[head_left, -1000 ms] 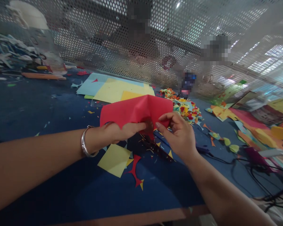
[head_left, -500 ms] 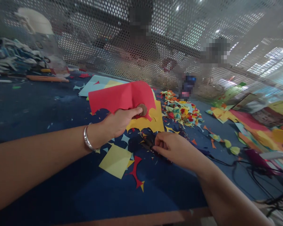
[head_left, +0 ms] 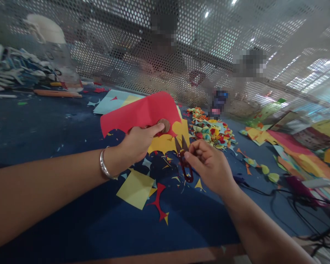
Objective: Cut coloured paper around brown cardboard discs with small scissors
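Observation:
My left hand (head_left: 140, 141) grips a sheet of red paper (head_left: 137, 113) with a scalloped lower edge. Its thumb presses a round brown disc (head_left: 164, 125) flat against the paper. In my right hand (head_left: 209, 163) is a small pair of scissors (head_left: 184, 161) with dark red handles, its two blades parted and pointing up near the red sheet's right corner. Yellow paper (head_left: 165, 143) with cut-out curves lies beneath the red sheet. Below my hands are a pale yellow square of paper (head_left: 135, 189) and a curved red scrap (head_left: 160, 203).
A heap of small coloured paper pieces (head_left: 213, 130) lies behind my right hand. Light blue paper (head_left: 110, 101) is at the back. On the left stands a clear bottle with a white lid (head_left: 48, 29). Black cables (head_left: 297, 201) tangle at the right. A perforated metal screen (head_left: 110, 47) closes off the back.
My right hand has lifted the scissors off the table and turned the blades up toward the red paper. The left hand's hold stays the same, with the sheet slightly tilted.

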The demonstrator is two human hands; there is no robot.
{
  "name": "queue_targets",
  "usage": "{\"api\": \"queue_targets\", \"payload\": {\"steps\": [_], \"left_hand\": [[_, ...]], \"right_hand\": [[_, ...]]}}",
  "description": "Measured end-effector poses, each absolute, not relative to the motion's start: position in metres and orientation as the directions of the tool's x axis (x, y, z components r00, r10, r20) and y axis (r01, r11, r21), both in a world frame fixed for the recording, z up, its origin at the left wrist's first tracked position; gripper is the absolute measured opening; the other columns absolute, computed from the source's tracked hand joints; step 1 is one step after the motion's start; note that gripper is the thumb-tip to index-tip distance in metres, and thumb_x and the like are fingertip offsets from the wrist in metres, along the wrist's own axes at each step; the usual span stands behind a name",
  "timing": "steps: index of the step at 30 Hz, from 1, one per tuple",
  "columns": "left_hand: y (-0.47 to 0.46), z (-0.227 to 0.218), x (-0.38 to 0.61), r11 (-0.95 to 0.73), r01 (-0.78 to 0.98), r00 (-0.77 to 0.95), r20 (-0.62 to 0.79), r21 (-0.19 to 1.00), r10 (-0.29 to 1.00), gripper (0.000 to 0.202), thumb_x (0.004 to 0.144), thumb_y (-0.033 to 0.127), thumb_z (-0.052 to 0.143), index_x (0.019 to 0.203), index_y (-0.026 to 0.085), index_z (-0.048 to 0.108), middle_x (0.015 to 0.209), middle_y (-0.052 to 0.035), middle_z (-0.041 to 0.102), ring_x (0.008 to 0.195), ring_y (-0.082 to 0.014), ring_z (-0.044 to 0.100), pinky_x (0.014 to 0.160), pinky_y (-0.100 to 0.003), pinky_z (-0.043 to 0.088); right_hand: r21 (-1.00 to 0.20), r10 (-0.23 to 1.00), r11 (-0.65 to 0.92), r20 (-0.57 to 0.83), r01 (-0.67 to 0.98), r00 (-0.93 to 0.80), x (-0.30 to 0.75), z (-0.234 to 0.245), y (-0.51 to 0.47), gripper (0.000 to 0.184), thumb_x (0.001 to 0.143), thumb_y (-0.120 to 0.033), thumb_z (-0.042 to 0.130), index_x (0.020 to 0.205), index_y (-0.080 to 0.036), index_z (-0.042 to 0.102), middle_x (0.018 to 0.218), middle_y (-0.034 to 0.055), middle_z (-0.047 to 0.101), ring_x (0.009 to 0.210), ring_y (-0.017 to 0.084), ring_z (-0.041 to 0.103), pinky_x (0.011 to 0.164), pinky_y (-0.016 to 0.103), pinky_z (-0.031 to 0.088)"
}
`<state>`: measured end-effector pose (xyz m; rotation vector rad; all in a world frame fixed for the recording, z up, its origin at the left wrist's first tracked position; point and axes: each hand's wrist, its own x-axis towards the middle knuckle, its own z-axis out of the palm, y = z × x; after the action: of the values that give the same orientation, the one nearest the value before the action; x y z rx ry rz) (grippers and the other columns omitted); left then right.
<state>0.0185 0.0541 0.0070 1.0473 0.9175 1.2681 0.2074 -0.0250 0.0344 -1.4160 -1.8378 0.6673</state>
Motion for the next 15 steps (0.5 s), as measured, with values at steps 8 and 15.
{"api": "queue_targets", "payload": {"steps": [8,15], "left_hand": [[0.021,0.024,0.027,0.268,-0.468,0.271,-0.152,0.842,0.951,0.009,0.079,0.022,0.069,0.071,0.018,0.072,0.09,-0.0051,0.073,0.099,-0.0197,0.066,0.09,-0.03,0.054],[0.013,0.031,0.029,0.353,-0.479,0.274,-0.245,0.804,0.93,0.012,0.081,0.017,0.069,0.07,0.015,0.073,0.092,-0.0066,0.07,0.093,-0.0189,0.064,0.076,-0.028,0.057]], "right_hand": [[-0.89,0.981,0.194,0.183,0.414,-0.065,0.202,0.027,-0.017,0.021,0.091,-0.033,0.061,0.076,-0.023,0.05,0.053,-0.0064,0.055,0.046,0.012,0.055,0.05,0.025,0.043],[-0.893,0.976,0.215,0.188,0.395,-0.107,0.196,0.021,-0.02,0.02,0.093,-0.031,0.059,0.079,-0.024,0.047,0.055,-0.008,0.05,0.048,0.011,0.049,0.05,0.025,0.038]]}}
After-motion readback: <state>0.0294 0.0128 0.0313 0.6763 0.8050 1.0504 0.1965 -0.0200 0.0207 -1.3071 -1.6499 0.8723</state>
